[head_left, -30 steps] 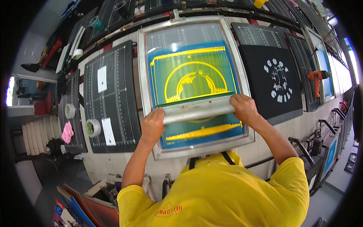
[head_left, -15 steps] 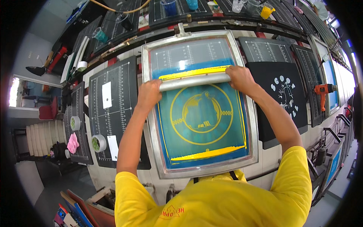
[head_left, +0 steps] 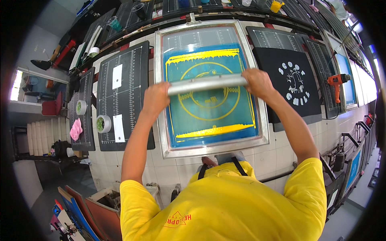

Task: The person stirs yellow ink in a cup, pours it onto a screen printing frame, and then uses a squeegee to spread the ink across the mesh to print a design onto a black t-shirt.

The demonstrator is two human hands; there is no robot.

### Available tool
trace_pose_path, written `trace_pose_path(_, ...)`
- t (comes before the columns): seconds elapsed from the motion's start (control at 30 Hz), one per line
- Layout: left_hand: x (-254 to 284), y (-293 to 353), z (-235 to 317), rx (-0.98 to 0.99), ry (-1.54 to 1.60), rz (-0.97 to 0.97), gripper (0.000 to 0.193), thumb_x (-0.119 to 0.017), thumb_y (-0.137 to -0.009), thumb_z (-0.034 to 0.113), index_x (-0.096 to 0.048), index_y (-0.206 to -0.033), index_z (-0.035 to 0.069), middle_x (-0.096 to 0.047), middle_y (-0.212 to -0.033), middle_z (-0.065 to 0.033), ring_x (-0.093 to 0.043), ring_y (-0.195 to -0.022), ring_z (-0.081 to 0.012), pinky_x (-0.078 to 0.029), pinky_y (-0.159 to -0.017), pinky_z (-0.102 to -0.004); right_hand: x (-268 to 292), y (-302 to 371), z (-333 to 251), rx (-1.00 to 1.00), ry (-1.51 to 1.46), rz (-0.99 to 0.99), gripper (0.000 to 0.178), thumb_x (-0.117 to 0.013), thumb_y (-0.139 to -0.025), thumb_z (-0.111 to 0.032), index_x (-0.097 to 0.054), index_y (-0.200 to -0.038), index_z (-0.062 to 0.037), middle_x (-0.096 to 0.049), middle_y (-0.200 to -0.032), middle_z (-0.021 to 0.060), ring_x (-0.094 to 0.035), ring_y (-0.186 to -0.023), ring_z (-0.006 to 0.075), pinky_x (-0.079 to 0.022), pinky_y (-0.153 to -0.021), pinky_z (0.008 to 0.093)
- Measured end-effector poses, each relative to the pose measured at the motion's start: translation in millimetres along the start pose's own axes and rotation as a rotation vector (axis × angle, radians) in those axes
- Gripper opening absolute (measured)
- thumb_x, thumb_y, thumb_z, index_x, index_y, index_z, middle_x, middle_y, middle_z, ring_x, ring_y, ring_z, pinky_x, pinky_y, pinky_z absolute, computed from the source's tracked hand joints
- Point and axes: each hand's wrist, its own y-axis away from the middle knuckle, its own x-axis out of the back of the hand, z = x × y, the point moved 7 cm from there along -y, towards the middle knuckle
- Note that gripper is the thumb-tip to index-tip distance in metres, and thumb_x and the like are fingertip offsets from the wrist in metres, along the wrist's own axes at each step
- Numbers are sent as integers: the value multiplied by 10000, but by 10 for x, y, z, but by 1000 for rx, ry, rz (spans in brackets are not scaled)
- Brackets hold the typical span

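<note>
The squeegee, a long pale metal bar, is positioned crosswise over the middle of a framed screen, between an upper ridge of yellow ink and a lower band of the same ink. The screen is bounded by a metal frame; within it, blue mesh carries a ring-shaped design partly covered by the bar. The bar is judged rigid and of moderate weight, with little risk of bending; its smooth surface may become slippery if wetted with ink. The mesh is judged thin and taut, and should be protected from sharp corners. The bar is best gripped at both ends, clear of the ink, so that its load is shared evenly. The left end is clamped in the left hand and the right end in the right hand; both hands are closed firmly, fingers curled about the metal, and are set well apart. The fingertips are largely concealed. Whether the mesh is touched by the lower edge of the bar cannot be told, as that edge is blurred and hidden.
</note>
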Motion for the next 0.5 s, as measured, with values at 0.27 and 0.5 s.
trace_pose_path(0.27,-96,1755,736,26,78,-23,385,-650,-638,-82,-656,-1002,42,-702,-1069,-132,-683,-1000,-308,-571,-834,-397,165,1573,-958,-22,-76,-20,243,-678,-605,17,-570,-806,-69,-614,-852,87,-631,-793,295,-539,-669,390)
trace_pose_path(0.5,-232,2032,866,-38,61,2,271,-650,-723,-48,-656,-986,13,-706,-1079,-119,-690,-1030,-275,-575,-835,-352,82,1825,-1149,-59,-66,-48,256,-668,-609,19,-591,-846,-37,-636,-926,93,-634,-857,283,-549,-719,374)
